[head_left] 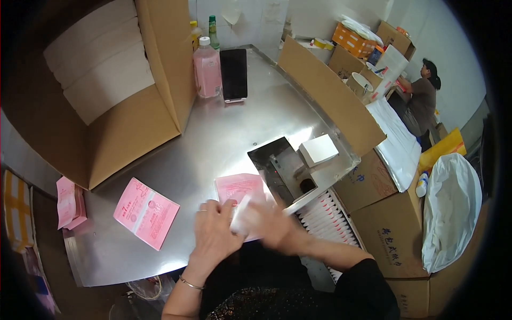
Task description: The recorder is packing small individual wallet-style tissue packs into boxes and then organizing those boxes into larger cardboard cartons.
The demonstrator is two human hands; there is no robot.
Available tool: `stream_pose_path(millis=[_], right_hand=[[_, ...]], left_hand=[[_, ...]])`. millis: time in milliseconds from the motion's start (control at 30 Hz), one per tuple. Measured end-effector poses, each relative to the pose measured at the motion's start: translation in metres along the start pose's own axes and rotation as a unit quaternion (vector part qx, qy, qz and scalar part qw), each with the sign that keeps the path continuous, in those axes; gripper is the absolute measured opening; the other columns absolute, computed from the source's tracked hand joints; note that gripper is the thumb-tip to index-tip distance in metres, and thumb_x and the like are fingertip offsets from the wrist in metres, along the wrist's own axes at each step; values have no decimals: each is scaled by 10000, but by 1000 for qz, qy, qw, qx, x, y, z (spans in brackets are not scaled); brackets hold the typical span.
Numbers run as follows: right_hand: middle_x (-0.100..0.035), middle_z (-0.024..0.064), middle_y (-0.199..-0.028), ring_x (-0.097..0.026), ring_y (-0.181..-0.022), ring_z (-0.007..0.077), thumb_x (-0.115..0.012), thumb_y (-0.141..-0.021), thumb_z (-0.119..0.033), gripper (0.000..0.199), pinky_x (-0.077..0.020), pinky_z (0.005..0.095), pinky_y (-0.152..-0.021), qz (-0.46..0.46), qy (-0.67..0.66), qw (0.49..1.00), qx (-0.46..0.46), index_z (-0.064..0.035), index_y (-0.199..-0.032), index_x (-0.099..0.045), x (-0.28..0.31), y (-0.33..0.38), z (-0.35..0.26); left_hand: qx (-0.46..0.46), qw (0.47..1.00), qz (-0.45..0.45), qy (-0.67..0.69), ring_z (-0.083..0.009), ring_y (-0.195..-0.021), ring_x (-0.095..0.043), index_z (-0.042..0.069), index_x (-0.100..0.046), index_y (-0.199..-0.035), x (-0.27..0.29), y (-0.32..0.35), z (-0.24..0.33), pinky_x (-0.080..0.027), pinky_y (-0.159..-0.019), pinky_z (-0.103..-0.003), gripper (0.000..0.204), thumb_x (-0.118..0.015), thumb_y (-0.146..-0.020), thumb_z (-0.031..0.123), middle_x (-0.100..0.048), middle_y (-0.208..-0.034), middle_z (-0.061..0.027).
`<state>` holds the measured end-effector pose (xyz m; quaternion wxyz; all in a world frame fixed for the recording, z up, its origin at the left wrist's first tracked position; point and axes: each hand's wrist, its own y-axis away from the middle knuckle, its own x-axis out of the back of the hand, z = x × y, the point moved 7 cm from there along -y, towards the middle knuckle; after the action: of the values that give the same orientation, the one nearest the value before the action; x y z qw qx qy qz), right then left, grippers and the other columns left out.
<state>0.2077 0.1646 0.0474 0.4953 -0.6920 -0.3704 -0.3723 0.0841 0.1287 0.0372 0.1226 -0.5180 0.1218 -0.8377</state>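
Hands are seen together at the near edge of the steel table (224, 133). The left hand (213, 232) lies flat with fingers spread, pressing down a pink pouch (240, 188). The right hand (277, 226) is blurred; it appears closed around a white pad (241, 218), though the grip cannot be told exactly. The pouch is judged to be in the middle of being filled, the pad not yet fully inside. Finished white pieces are stacked in rows in a carton (328, 218) at the near right, and a further pink pouch (146, 212) lies unused to the left, with more pink pouches (68, 201) hanging at the left rim. A sealing machine (288, 168) stands just right of the hands. A large open carton (122, 90) crowds the far left; bare steel is left between them.
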Motion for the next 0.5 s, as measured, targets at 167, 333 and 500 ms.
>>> stream_pose_path(millis=[167, 333, 500], right_hand=[[-624, 172, -977, -596, -1023, 342, -612, -856, -116, 286, -254, 701, -1088, -3, 93, 992, -86, -3, -1115, -656, -40, -29, 31], [-667, 163, -975, -598, -1070, 323, -599, -861, -169, 193, -298, 702, -1033, -35, 154, 964, -213, -59, -1001, -675, -56, -32, 117], [-666, 198, -793, -660, -763, 409, -590, -898, -151, 153, -521, 467, -678, -75, 99, 930, -345, -8, -927, -637, -27, 27, 164]], left_hand=[[-41, 998, 5, 39, -323, -882, -521, 45, -434, -1451, -2, 0, 17, -404, -747, -423, 784, -733, -741, 191, -517, -969, -159], [-51, 986, 9, 158, -350, -924, -579, -46, -493, -1376, 53, 14, 30, -470, -858, -427, 595, -664, -810, 22, -595, -1025, -191], [-116, 943, 171, 259, -336, -1146, -557, -57, -504, -1346, 147, 105, 57, -470, -973, -467, 480, -560, -887, 70, -562, -1260, -208]])
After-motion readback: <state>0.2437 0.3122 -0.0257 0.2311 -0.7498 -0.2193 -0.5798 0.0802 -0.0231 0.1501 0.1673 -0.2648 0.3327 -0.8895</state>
